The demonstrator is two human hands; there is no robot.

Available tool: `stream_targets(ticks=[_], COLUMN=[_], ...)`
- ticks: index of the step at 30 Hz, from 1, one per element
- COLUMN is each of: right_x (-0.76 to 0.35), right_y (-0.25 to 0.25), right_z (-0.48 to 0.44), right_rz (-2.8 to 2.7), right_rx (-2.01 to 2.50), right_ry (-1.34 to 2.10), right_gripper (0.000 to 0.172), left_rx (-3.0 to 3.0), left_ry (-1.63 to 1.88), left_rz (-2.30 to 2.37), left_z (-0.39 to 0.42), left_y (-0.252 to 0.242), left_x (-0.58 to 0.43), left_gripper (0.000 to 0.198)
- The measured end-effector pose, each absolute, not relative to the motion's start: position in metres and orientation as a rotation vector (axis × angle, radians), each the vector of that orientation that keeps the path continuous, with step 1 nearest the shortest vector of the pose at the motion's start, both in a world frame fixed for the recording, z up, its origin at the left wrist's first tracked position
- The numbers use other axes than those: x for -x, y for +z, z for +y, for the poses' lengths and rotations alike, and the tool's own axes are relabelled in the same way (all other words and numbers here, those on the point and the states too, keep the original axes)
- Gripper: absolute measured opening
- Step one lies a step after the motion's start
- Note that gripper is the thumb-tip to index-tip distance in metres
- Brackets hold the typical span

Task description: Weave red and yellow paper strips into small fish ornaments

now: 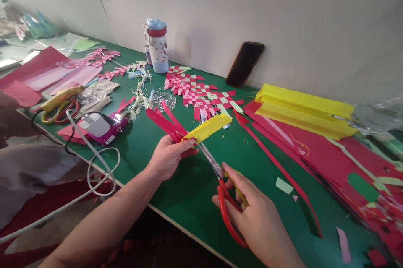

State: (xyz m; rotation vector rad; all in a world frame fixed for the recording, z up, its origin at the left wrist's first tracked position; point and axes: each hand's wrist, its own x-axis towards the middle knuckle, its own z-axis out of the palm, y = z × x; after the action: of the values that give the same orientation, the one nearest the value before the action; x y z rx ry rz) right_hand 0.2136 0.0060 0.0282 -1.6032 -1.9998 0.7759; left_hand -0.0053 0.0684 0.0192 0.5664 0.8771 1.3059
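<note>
A yellow strip (209, 128) lies slantwise at the centre of the frame, its lower-left end pinched between the thumb and fingers of the left hand (166, 157), which also grips a bundle of red strips (165, 126) fanning to the upper left. The right hand (252, 205), lower right of centre, is curled around the red and yellow handles of a pair of scissors (217, 168), whose blade tips reach the yellow strip's lower edge beside the left thumb. Beneath is the green worktop (189, 194). Just above centre lie checkered woven pieces (195, 89), with a clear dish (164, 101) of small bits to their left. A bottle (158, 48) stands at upper centre; a phone (245, 63) leans against the wall (299, 20). At right, a folded yellow sheet (305, 110) rests on red sheets (315, 154). A purple device (121, 124) sits at centre left.
</note>
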Motion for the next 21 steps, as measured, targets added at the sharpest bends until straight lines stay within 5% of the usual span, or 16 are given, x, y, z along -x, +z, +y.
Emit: stream_targets(ticks=[21], right_x=[-0.22], right_y=[0.039], right_z=[0.01], right_rz=[-1.77], right_rx=[1.707], right_ry=[1.007], right_gripper=[0.063], left_rx=[-0.386], left_ry=[1.378], left_rz=[0.902], left_z=[0.07], left_y=[0.026], left_x=[0.007], left_gripper=[0.028])
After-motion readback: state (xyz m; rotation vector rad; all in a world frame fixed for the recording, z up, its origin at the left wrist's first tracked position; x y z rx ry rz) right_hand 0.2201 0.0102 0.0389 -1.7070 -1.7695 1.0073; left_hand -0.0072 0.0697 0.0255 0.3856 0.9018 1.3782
